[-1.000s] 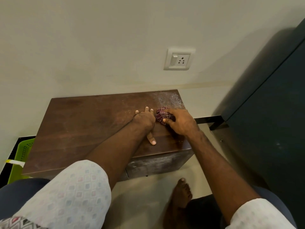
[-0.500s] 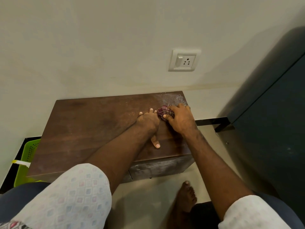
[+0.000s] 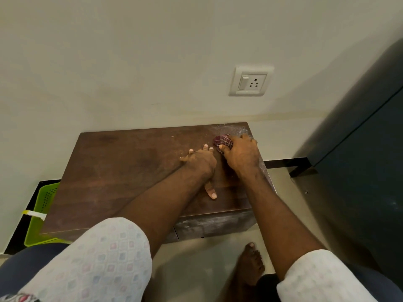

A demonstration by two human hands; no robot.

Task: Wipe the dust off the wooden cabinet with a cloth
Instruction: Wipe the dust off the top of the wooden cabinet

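Observation:
A low dark wooden cabinet (image 3: 122, 171) stands against the wall. Pale dust (image 3: 234, 128) covers its far right corner. My right hand (image 3: 241, 154) is bunched around a maroon checked cloth (image 3: 223, 140) and presses it on the top near that dusty corner. Only part of the cloth shows past the fingers. My left hand (image 3: 201, 164) lies flat on the top just left of the cloth, fingers spread, holding nothing.
A green plastic basket (image 3: 43, 205) sits on the floor at the cabinet's left end. A tall dark cupboard (image 3: 359, 171) stands close on the right. A wall socket (image 3: 250, 81) is above the cabinet. My bare foot (image 3: 250, 264) rests on the floor in front.
My right hand has pushed the cloth away from me toward the dusty far right corner. My left hand has stayed flat in place.

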